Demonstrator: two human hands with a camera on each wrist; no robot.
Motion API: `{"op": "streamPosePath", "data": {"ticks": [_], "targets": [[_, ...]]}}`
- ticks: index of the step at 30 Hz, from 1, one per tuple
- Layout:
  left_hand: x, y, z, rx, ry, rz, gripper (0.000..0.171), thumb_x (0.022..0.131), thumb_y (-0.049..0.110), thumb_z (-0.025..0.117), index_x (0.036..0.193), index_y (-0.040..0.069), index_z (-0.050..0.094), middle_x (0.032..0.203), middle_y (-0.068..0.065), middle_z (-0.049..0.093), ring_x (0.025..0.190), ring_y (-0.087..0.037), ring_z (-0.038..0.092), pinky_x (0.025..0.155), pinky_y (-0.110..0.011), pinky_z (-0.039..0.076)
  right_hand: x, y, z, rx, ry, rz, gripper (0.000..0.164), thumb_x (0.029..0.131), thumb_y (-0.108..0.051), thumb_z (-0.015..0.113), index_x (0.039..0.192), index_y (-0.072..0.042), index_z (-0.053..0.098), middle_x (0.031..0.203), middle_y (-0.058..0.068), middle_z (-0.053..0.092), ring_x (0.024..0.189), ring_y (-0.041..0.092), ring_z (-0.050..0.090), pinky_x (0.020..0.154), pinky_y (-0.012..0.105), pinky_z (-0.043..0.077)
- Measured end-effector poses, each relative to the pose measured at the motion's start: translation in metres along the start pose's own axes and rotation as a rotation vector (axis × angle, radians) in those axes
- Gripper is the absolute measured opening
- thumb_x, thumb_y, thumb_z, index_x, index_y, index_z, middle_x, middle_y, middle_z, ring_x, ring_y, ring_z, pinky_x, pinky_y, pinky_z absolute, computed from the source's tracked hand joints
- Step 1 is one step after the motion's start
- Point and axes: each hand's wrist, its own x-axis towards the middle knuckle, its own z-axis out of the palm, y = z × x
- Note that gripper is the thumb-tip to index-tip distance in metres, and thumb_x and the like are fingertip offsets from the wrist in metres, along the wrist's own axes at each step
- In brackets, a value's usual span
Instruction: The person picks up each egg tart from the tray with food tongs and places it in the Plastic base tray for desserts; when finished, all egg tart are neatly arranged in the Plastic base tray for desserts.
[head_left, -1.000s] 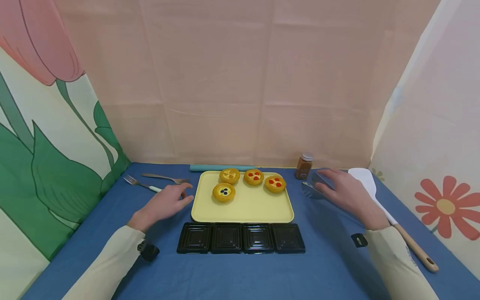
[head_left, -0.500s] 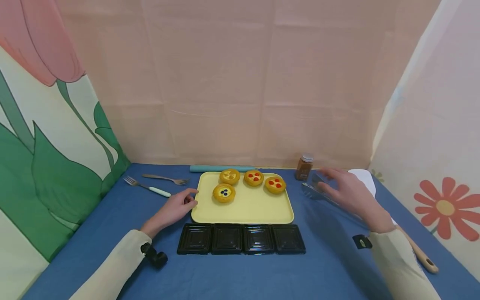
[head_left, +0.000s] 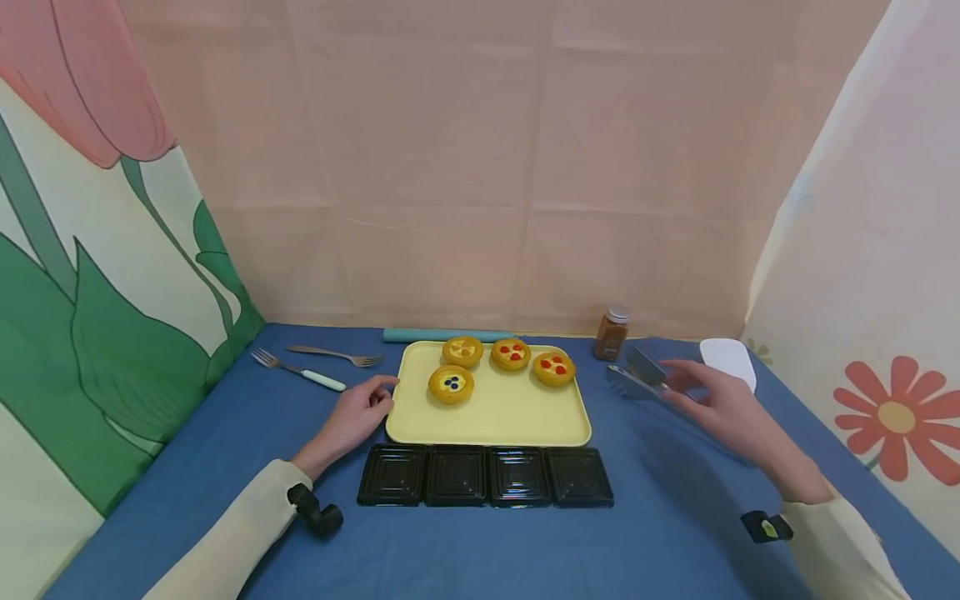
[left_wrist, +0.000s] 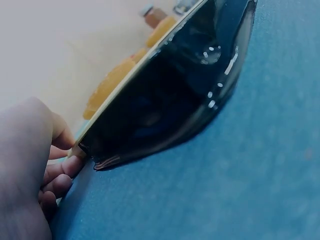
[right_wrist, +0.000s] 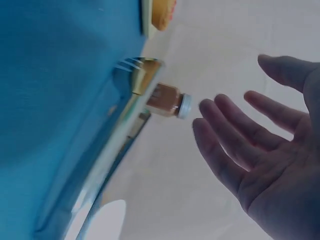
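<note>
My left hand (head_left: 357,419) is at the left edge of a pale yellow tray (head_left: 495,421). In the left wrist view, thumb and fingers pinch the tray's rim (left_wrist: 112,97). On the tray are several egg tarts (head_left: 450,384), topped with blue dots, red pieces or yellow pieces. My right hand (head_left: 723,410) hovers over metal tongs (head_left: 633,382), which lie on the table at the right; the hand hides part of them. In the right wrist view the right hand (right_wrist: 270,155) has its fingers spread and apart from the tongs (right_wrist: 117,130).
A black tray with square compartments (head_left: 456,475) lies in front of the yellow tray. Two forks (head_left: 322,381) are at the left. A teal roll (head_left: 416,335) lies behind; a brown jar (head_left: 612,333) stands back right. A white spatula (head_left: 727,360) lies partly behind my right hand.
My left hand has moved right from beside the fork handle to the tray's left edge and grips it. My right hand has shifted right and toward me, above the tongs.
</note>
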Motion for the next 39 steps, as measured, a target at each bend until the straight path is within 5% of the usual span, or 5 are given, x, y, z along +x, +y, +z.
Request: {"op": "streamPosePath", "data": {"ticks": [9, 13, 18, 29, 39], "targets": [[0.0, -0.002, 0.0, 0.006, 0.008, 0.002, 0.037, 0.096, 0.008, 0.055, 0.132, 0.003, 0.063, 0.088, -0.003, 0.062, 0.068, -0.021, 0.05, 0.066, -0.036, 0.038, -0.031, 0.025, 0.006, 0.103, 0.106, 0.159, 0.053, 0.097, -0.031, 0.069, 0.144, -0.011, 0.055, 0.12, 0.018, 0.067, 0.101, 0.004, 0.059, 0.075, 0.012, 0.047], [0.001, -0.001, -0.001, 0.005, 0.003, -0.001, 0.037, 0.096, 0.009, 0.054, 0.132, 0.004, 0.063, 0.088, -0.002, 0.061, 0.069, -0.021, 0.05, 0.066, -0.035, 0.038, -0.042, 0.042, 0.006, 0.123, 0.107, 0.243, 0.06, 0.096, -0.034, 0.07, 0.146, -0.007, 0.052, 0.127, 0.025, 0.062, 0.109, 0.02, 0.059, 0.073, 0.01, 0.045], [0.0, 0.001, -0.002, 0.002, 0.004, -0.001, 0.037, 0.096, 0.009, 0.054, 0.132, 0.004, 0.063, 0.088, -0.003, 0.062, 0.069, -0.021, 0.05, 0.067, -0.036, 0.038, -0.048, 0.057, 0.004, 0.167, 0.038, 0.344, 0.068, 0.096, -0.038, 0.069, 0.149, -0.002, 0.045, 0.134, 0.032, 0.053, 0.118, 0.048, 0.053, 0.076, 0.032, 0.05], [-0.001, 0.0, -0.001, 0.005, 0.003, -0.017, 0.037, 0.096, 0.009, 0.055, 0.132, 0.005, 0.063, 0.089, -0.003, 0.062, 0.07, -0.021, 0.05, 0.068, -0.036, 0.038, -0.057, 0.086, 0.008, 0.282, -0.081, 0.458, 0.08, 0.098, -0.044, 0.064, 0.155, 0.002, 0.032, 0.143, 0.037, 0.042, 0.127, 0.056, 0.045, 0.093, 0.066, 0.043], [-0.001, 0.001, -0.002, 0.001, 0.004, -0.006, 0.038, 0.095, 0.009, 0.055, 0.132, 0.003, 0.063, 0.089, -0.003, 0.062, 0.069, -0.02, 0.05, 0.068, -0.036, 0.039, -0.049, 0.1, 0.012, 0.29, -0.198, 0.445, 0.079, 0.099, -0.042, 0.063, 0.156, 0.002, 0.03, 0.143, 0.038, 0.043, 0.127, 0.057, 0.043, 0.093, 0.07, 0.039]]}}
